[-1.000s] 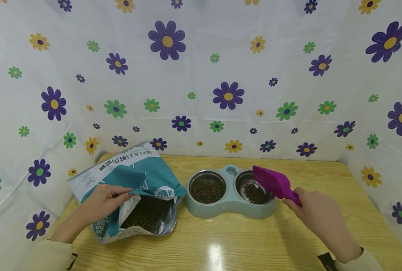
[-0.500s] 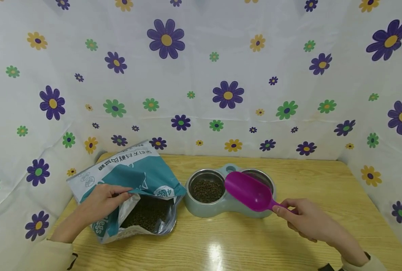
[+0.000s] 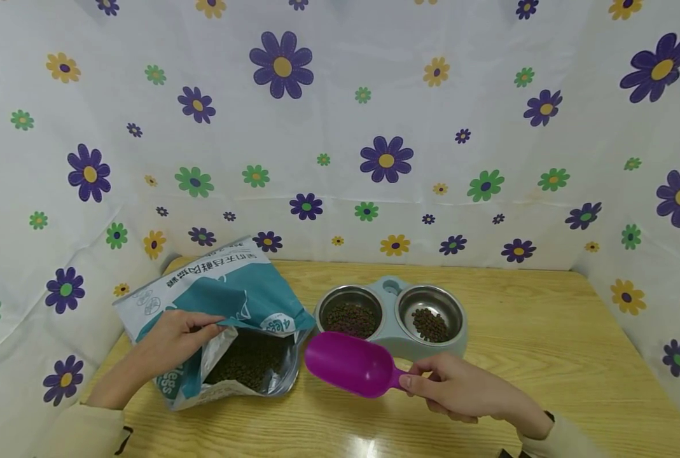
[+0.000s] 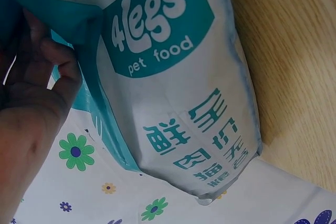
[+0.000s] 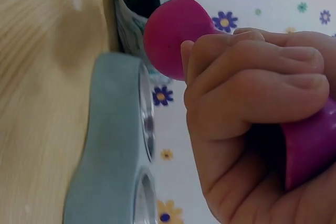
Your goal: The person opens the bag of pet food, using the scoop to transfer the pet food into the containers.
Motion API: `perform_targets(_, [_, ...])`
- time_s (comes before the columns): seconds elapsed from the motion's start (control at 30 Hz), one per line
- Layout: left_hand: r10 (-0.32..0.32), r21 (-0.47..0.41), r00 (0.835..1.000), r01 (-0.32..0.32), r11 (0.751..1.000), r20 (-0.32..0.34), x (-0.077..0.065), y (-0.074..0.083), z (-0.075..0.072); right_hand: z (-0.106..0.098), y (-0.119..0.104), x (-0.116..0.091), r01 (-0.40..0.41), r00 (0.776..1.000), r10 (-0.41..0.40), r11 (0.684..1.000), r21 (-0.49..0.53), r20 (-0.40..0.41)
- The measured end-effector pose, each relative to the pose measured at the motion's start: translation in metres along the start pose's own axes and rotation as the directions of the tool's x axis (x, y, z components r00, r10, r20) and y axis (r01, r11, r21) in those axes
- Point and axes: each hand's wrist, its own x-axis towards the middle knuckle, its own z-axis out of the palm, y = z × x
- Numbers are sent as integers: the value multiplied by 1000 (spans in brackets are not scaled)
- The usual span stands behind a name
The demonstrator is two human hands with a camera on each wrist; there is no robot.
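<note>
My left hand [image 3: 173,340] pinches the upper lip of a teal and white pet food bag [image 3: 271,280], holding its mouth open. Brown kibble [image 3: 248,366] shows inside. The left wrist view shows fingers curled at the bag's teal edge [image 4: 84,30]. My right hand [image 3: 465,387] grips the handle of a magenta scoop [image 3: 348,364], whose visible hollow looks empty. The scoop is over the table between the bag and a pale blue double-bowl stand [image 3: 425,350]. The stand's left metal bowl has a layer of kibble [image 3: 348,318]; a smaller heap of kibble [image 3: 430,324] lies in the right one.
Everything stands on a light wooden table [image 3: 523,331]. A white cloth [image 3: 328,114] printed with flowers hangs behind it and along both sides. The bag leans close to the stand's left end.
My right hand has moved left with the scoop, from over the right bowl to near the bag's mouth. The right bowl's kibble is uncovered. My left hand stays on the bag.
</note>
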Motion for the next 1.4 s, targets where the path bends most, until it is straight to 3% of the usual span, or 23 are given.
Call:
perform_targets(0.27, [6, 9, 1000, -6, 1000, -13, 0, 0, -1, 30, -13, 43, 7, 1000, -8, 992, -128, -9])
perform_targets(0.43, [5, -8, 1000, -5, 1000, -9, -1, -2, 0, 42, -26, 65, 35, 999, -33, 955, -294, 11])
perform_targets(0.57, [24, -5, 1000, -24, 1000, -13, 0, -1, 0, 48, -46, 71, -20, 1000, 25, 918, -395, 9])
perform_targets(0.77, [35, 24, 999, -34, 999, -9, 0, 0, -2, 56, -74, 86, -93, 992, 120, 894, -439, 32])
perform_targets(0.9, [22, 19, 1000, -22, 1000, -7, 1, -1, 0, 58, -80, 103, -160, 981, 190, 901, -402, 34])
perform_targets(1.1, [8, 20, 1000, -7, 1000, -18, 1, -2, 1, 54, -65, 125, -213, 966, 238, 954, -212, 101])
perform_targets(1.4, [20, 11, 999, -19, 1000, -31, 1, -2, 2, 54, -36, 116, -177, 979, 185, 980, -90, 85])
